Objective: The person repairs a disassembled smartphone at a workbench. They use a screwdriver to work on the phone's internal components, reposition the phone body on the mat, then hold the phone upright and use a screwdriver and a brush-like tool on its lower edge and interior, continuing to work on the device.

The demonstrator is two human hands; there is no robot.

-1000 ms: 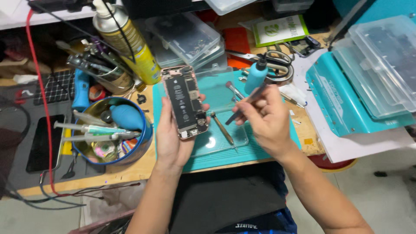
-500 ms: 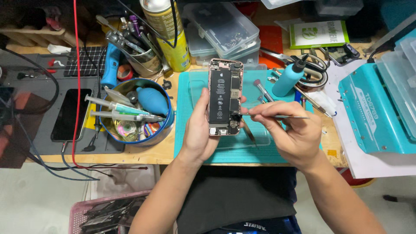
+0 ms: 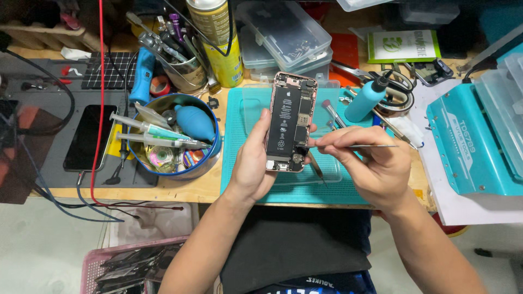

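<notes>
Both hands grip: left hand (image 3: 253, 163) cradles the opened phone (image 3: 289, 122), right hand (image 3: 370, 166) pinches tweezers (image 3: 359, 146); steadying the tip near the lower board seems wise.

The left hand (image 3: 253, 163) covers the opened phone's (image 3: 289, 122) left edge and back, the tweezers' (image 3: 354, 146) tips are too small to tell apart, and the teal machine (image 3: 474, 141) beyond the right hand (image 3: 370, 166) is cut off.
</notes>
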